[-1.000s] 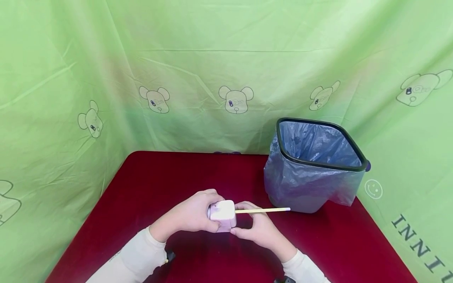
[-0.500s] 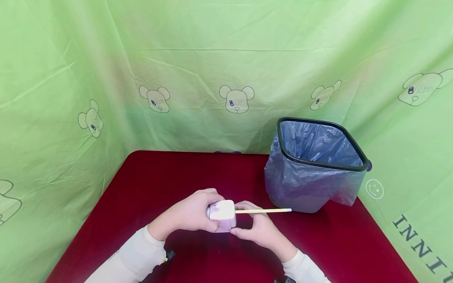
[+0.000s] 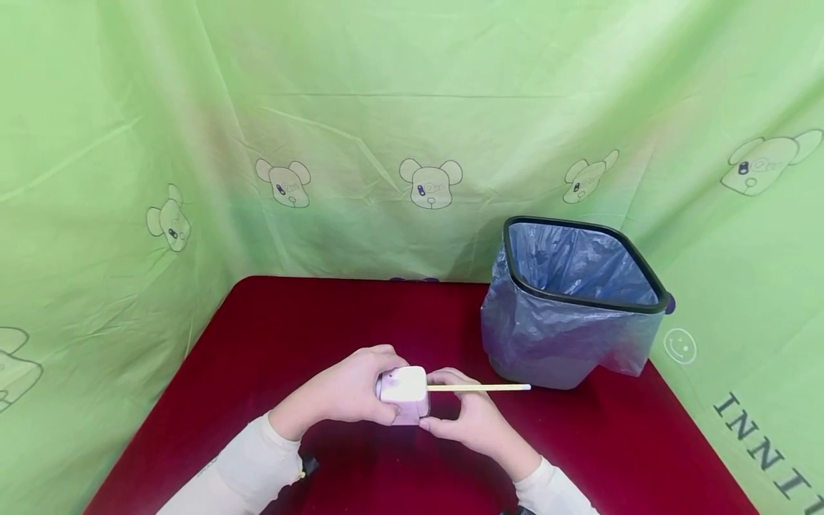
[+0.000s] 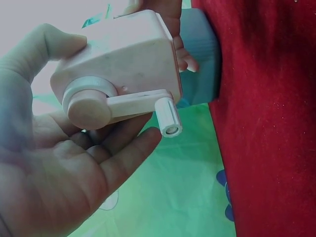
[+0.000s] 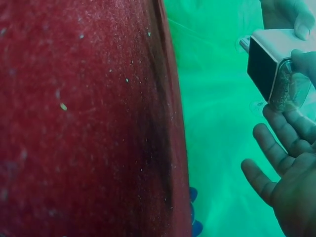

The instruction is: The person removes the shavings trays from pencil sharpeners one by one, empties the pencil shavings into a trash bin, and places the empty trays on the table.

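A pale pink crank pencil sharpener [image 3: 405, 393] is held above the table, gripped by my left hand [image 3: 350, 386] between thumb and fingers. Its crank handle [image 4: 140, 103] faces my left palm in the left wrist view. A thin yellow pencil [image 3: 486, 388] with a white end sticks out of the sharpener to the right, passing over my right fingers. My right hand [image 3: 483, 422] pinches the sharpener's front end with thumb and fingertips. In the right wrist view this end is a clear shavings drawer [image 5: 297, 89] with brownish shavings inside. Beside it is the dark base [image 5: 261, 66].
A waste bin [image 3: 560, 336] lined with a bluish plastic bag, with a black rim, stands at the back right of the red table [image 3: 335, 315]. Green curtains [image 3: 360, 129] with bear drawings hang behind and at both sides. Tiny specks [image 5: 63, 106] lie on the red cloth.
The pencil's free end has dipped slightly. Both hands keep their hold on the sharpener in nearly the same place.
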Tool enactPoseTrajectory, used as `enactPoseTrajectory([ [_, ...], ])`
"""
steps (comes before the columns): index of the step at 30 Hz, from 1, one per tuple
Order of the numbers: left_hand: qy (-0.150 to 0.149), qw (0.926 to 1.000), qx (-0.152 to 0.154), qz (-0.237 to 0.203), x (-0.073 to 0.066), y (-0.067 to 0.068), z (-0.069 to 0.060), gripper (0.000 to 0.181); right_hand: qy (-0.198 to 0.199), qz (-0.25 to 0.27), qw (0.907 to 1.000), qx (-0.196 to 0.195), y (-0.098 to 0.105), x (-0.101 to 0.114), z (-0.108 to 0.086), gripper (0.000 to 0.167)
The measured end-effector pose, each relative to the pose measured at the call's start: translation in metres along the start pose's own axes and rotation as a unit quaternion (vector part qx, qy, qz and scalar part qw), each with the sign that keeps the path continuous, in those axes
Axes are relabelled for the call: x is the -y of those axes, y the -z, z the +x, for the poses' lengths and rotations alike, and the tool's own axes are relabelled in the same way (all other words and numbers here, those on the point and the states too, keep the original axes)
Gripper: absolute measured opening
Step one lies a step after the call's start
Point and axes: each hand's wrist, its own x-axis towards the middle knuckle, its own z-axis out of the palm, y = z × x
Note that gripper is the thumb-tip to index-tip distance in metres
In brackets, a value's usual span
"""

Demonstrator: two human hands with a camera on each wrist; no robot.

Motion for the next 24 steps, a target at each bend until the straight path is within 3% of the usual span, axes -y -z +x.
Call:
enactPoseTrajectory([
  [9,0.001,1.0,-0.005,0.004,-0.0004,0.0018,-0.0059,0.045,0.004,0.009,0.9999,-0.001,-0.0032,0.001,0.0015,0.054],
  [24,-0.014,0.9999,0.0,0.008,-0.0007,0.0002,-0.0027,0.043,0.009,-0.004,0.9999,-0.004,0.0027,0.003,-0.0028,0.054],
])
